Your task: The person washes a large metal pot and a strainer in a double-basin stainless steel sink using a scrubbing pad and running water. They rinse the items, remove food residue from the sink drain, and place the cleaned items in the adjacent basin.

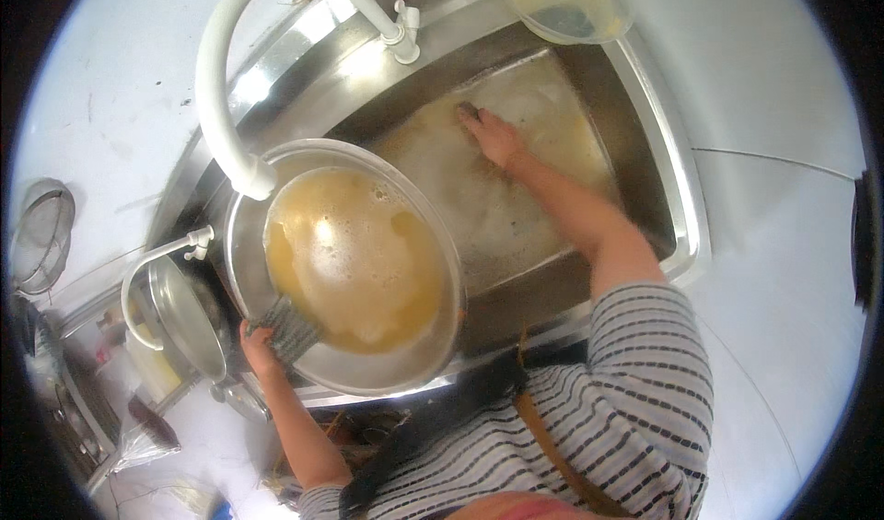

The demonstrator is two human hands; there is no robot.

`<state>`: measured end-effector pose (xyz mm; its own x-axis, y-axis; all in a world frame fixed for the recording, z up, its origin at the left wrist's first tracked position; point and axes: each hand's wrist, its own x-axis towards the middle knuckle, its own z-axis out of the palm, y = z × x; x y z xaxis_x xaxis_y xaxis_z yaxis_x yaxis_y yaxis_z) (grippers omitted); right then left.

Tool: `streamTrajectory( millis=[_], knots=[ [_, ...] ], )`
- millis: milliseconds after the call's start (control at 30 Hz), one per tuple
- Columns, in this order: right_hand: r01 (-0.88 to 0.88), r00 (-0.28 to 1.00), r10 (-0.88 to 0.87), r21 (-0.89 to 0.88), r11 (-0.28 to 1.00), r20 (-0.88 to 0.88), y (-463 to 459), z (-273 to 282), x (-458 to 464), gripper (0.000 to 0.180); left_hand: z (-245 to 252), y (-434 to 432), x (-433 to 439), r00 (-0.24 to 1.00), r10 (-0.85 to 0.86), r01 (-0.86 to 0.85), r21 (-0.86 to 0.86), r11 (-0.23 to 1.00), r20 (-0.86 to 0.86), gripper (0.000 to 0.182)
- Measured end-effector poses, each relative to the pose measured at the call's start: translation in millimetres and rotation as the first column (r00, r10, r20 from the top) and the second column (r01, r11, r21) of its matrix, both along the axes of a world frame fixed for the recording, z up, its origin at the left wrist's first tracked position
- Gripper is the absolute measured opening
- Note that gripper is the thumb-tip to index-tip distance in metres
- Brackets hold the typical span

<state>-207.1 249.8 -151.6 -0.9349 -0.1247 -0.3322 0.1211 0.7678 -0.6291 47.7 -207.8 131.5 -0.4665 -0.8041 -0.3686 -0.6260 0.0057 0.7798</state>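
A large round metal basin (442,237) stands tilted over the left part of the steel sink (646,147), and cloudy yellowish liquid (352,264) with foam lies in it. My left hand (260,349) grips a grey-green ribbed cloth (291,328) against the basin's lower left rim; the cloth's end hangs inside, at the liquid's edge. Inside the sink, my right hand (498,138) reaches towards the far side of the wet floor. Its fingers are on a small dark scouring pad (469,110). Murky water and scum cover the sink floor (511,223) around it.
A white curved faucet (214,85) arches over the basin's upper left rim. A translucent plastic tub (570,9) sits at the sink's far right corner. Further left are a second faucet (131,288), a metal pot (186,319) and a wire strainer (45,237) by the wall.
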Motion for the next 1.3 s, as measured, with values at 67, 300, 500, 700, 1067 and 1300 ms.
streamTrajectory(
  millis=[67,300,500,700,1067,1300],
  knots=[
    [-0.053,0.973,0.095,0.193,0.980,-0.213,38,-2,-12,0.046,-2,-7,5,0.999,-0.027,0.028,-0.014,1.000,0.025,0.069],
    [-0.133,0.991,0.135,0.372,0.919,0.021,55,9,33,0.049,-17,-29,21,0.994,-0.103,0.104,-0.027,0.994,0.022,0.065],
    [0.158,0.987,-0.149,0.204,0.966,-0.057,68,36,-26,0.051,-7,-14,22,1.000,-0.007,0.006,-0.030,1.000,-0.019,0.058],
    [0.212,0.888,-0.103,0.198,0.957,-0.449,13,-47,-24,0.044,-8,1,-5,1.000,-0.020,0.019,0.042,0.999,0.021,0.072],
    [-0.413,0.909,0.397,-0.148,0.899,-0.125,-192,17,37,0.040,-5,-6,4,0.999,0.000,-0.001,0.028,1.000,0.036,0.073],
    [-0.449,0.890,0.455,-0.204,0.870,-0.018,-177,24,109,0.039,2,7,0,0.998,-0.053,0.052,0.022,0.998,0.027,0.073]
  ],
)
